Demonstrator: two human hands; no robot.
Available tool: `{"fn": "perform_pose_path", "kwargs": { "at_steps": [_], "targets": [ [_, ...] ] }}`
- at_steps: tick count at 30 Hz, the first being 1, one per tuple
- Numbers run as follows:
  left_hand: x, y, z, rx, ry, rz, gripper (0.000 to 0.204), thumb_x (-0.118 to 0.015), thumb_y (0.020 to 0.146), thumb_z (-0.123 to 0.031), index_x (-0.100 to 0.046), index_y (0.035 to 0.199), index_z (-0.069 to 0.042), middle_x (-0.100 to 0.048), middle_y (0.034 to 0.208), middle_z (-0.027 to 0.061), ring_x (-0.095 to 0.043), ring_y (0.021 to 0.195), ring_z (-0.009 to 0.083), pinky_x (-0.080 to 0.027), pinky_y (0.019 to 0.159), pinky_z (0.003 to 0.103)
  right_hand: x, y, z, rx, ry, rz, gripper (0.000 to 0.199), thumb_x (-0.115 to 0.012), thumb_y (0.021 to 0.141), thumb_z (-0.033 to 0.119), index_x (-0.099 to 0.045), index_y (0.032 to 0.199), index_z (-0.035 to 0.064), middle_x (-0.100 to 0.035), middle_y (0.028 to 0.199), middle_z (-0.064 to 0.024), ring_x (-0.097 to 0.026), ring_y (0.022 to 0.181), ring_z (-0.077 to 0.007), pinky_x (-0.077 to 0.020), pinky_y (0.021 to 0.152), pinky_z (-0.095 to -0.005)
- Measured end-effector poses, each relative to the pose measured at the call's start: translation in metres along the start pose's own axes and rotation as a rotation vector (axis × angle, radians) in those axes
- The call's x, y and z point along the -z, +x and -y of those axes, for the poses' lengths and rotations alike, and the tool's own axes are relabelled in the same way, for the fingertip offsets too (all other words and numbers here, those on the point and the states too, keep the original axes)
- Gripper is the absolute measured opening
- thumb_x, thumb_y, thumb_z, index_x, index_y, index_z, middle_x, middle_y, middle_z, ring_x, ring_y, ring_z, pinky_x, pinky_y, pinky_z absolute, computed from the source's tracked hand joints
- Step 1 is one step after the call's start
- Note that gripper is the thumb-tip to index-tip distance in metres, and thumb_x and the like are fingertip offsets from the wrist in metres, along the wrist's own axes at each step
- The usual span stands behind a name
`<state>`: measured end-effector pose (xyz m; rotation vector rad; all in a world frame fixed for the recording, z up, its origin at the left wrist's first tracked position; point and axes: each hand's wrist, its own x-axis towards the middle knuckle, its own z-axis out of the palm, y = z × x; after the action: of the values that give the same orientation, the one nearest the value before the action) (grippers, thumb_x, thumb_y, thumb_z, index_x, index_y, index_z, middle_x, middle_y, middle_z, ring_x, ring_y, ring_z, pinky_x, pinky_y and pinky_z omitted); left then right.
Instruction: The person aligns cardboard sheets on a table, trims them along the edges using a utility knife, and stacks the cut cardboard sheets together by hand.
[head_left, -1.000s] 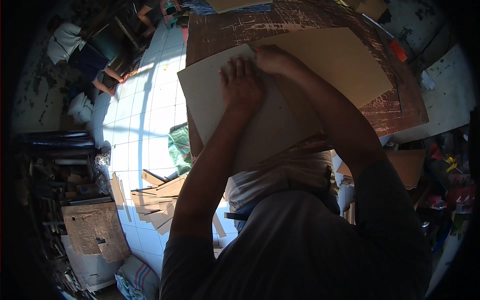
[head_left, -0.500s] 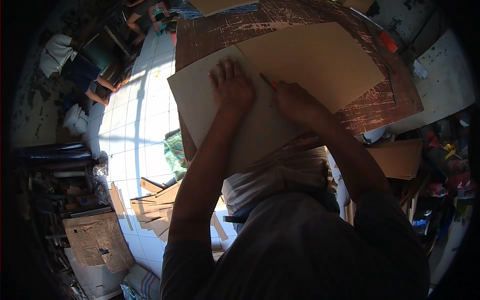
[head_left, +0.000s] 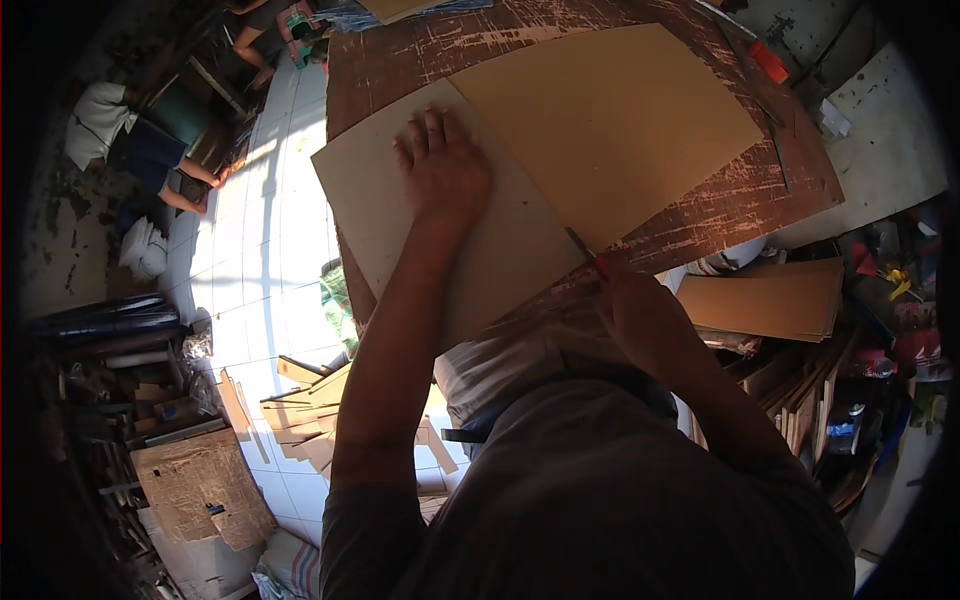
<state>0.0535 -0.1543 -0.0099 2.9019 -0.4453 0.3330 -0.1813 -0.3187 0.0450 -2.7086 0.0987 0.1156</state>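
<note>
My left hand (head_left: pixel 446 172) lies flat with spread fingers on a greyish board (head_left: pixel 505 255), which rests over a larger brown cardboard sheet (head_left: pixel 610 120). Along the grey board's right edge, my right hand (head_left: pixel 640 310) is closed round a utility knife (head_left: pixel 579 243) with a red handle. The dark blade points away from me and touches the sheet near its front edge, beside the grey board's near right corner. Both pieces lie on a scratched reddish-brown worktop (head_left: pixel 390 70).
A red-handled tool (head_left: pixel 768 62) lies at the worktop's far right. Stacked cardboard (head_left: pixel 770 300) stands at the right, below the worktop. Cardboard offcuts (head_left: pixel 305 400) litter the tiled floor (head_left: pixel 250 230) at left. Another person (head_left: pixel 140 140) bends down at the far left.
My right hand has drawn the knife toward me along the grey board's edge, from mid-sheet to the front edge. My left hand stays pressed on the board. The view has shifted slightly.
</note>
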Motion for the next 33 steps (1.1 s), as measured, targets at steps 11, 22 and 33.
{"fn": "perform_pose_path", "kwargs": {
  "at_steps": [11, 22, 33],
  "targets": [
    [-0.006, 0.0, 0.003, -0.007, -0.012, -0.035, 0.062, -0.031, 0.107, -0.039, -0.031, 0.157, -0.003, -0.026, 0.166, 0.0174, -0.02, 0.155, 0.0358, -0.014, 0.125, 0.056, 0.007, -0.044, 0.006, -0.187, -0.034, 0.13, 0.022, -0.051, 0.104, 0.019, -0.048, 0.103, -0.003, -0.066, 0.073, -0.0252, -0.069, 0.069, -0.0427, -0.0543, 0.06, -0.0531],
    [-0.002, 0.0, 0.002, -0.013, -0.017, -0.047, 0.061, -0.032, 0.107, -0.037, -0.032, 0.157, -0.003, -0.027, 0.166, 0.018, -0.021, 0.155, 0.0365, -0.013, 0.125, 0.056, 0.058, 0.03, 0.011, -0.02, 0.399, -0.068, 0.024, -0.048, 0.104, 0.018, -0.053, 0.109, -0.0049, -0.067, 0.081, -0.0231, -0.068, 0.077, -0.042, -0.0511, 0.07, -0.051],
    [0.001, 0.0, -0.001, -0.007, -0.037, -0.034, 0.06, -0.032, 0.107, -0.037, -0.034, 0.157, -0.003, -0.028, 0.165, 0.0169, -0.02, 0.155, 0.0351, -0.012, 0.126, 0.055, 0.031, 0.267, 0.05, 0.059, 0.172, 0.064, 0.036, -0.045, 0.102, 0.019, -0.061, 0.091, -0.0112, -0.066, 0.067, -0.0184, -0.067, 0.049, -0.0277, -0.0561, 0.048, -0.0408]
  ]
}}
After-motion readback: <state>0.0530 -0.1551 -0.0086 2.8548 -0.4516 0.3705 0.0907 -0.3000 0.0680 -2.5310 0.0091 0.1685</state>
